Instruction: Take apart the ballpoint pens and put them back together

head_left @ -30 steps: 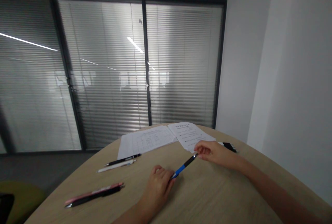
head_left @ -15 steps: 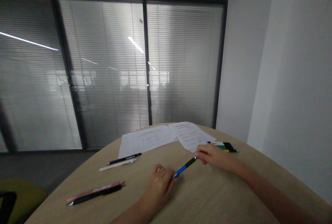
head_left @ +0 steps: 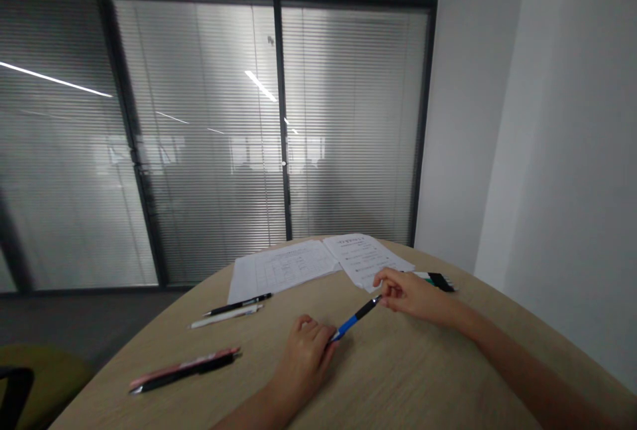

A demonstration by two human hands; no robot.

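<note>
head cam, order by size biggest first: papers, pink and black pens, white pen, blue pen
Papers largest, then pink and black pens, then white pen, though nearness may inflate the pens. Blue pen: unsure, hands hide its ends.

glass partition with blinds [head_left: 209,151], white wall [head_left: 562,151], grey carpet [head_left: 74,317], wooden table [head_left: 398,377], olive chair [head_left: 50,383]

Dim grey indoor light, streak reflections [head_left: 54,79] on the glass partition [head_left: 348,118], wide-angle bowing at edges

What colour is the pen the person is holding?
The pen is blue and black, seen best in the head view.
</note>
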